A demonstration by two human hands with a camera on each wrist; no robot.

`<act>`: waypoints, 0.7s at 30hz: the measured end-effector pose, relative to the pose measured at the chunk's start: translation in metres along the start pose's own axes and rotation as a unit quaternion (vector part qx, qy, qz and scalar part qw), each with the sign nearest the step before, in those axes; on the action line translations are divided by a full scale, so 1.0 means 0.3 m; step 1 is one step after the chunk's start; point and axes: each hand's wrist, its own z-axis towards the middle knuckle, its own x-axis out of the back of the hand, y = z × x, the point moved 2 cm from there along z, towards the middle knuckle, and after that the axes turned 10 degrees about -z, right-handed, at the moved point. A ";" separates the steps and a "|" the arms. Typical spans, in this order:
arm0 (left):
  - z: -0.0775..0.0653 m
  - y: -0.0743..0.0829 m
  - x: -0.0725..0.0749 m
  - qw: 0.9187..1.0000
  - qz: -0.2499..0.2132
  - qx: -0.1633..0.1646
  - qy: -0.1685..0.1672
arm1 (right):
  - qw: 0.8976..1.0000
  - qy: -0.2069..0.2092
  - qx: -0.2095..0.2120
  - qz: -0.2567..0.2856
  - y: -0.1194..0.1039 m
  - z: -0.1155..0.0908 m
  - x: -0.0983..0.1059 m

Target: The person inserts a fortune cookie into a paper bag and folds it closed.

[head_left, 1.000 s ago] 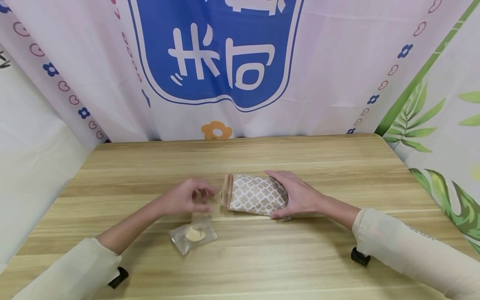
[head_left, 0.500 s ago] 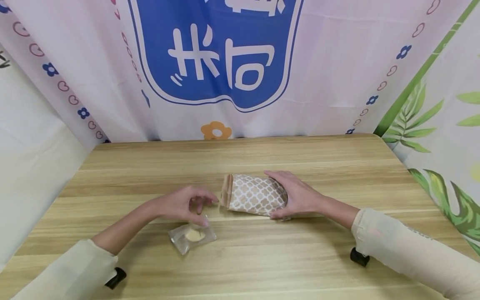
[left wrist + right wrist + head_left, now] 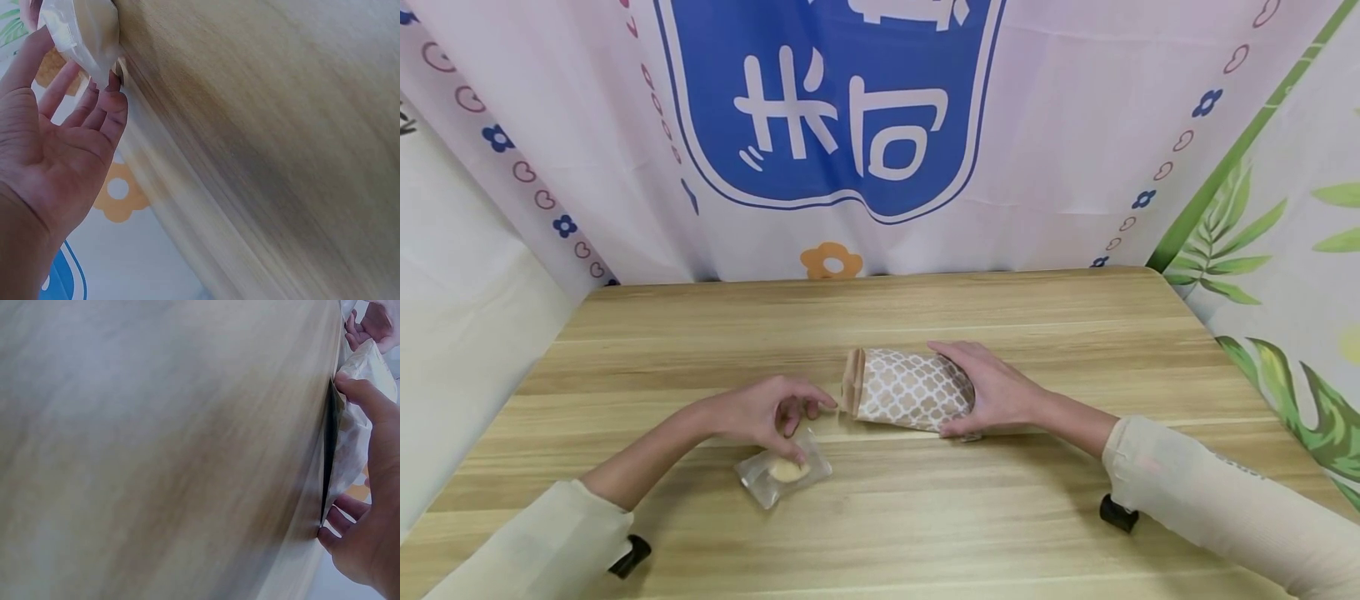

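Observation:
A brown paper bag (image 3: 916,390) with a white lattice pattern lies flat on the wooden table, its folded end facing left. Around its right end, my right hand (image 3: 996,390) holds it between thumb and fingers. To its left lies a small clear packet (image 3: 765,483) with a pale yellow round piece inside. My left hand (image 3: 762,410) is over the packet's far edge, thumb touching its top. The left index finger reaches toward the bag's folded end. In the left wrist view the packet (image 3: 81,28) partly covers the fingertips. The right wrist view shows the bag (image 3: 356,440) edge-on.
The wooden table (image 3: 970,517) has rounded far corners. A printed curtain (image 3: 1052,167) hangs behind its back edge, and a leaf-patterned cloth (image 3: 1285,250) hangs at the right.
My left hand has come down and toward me, its thumb moving from above the table onto the packet. The right hand and the paper bag have stayed in place.

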 end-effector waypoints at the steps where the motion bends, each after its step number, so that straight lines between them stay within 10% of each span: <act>1: 0.000 0.000 0.000 1.000 0.000 0.001 0.001 | 1.000 0.000 0.000 0.000 0.000 0.000 0.000; 21: -0.005 0.026 0.002 0.998 0.053 0.001 -0.036 | 1.000 -0.003 -0.001 -0.001 -0.001 0.001 0.000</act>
